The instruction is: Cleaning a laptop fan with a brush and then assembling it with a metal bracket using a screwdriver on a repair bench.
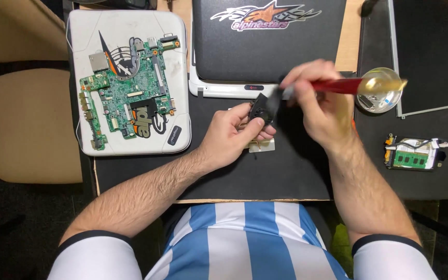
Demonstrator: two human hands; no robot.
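My left hand (pixel 233 130) holds a small black cooling fan (pixel 261 109) above the black mat (pixel 286 176), fingers pinched around its lower edge. My right hand (pixel 321 98) grips a brush with a red handle (pixel 340 85); its dark bristles rest against the fan's upper right side and look blurred. Under the fan, a small white piece (pixel 263 147) lies on the mat, partly hidden by my left fingers.
A green circuit board (pixel 125 96) lies on a white laptop shell (pixel 86 31) at left. A closed dark laptop (pixel 265 46) sits at the back. At right are a round metal dish (pixel 382 92), a flat screen panel (pixel 429 52) and a memory module on a small part (pixel 415 154).
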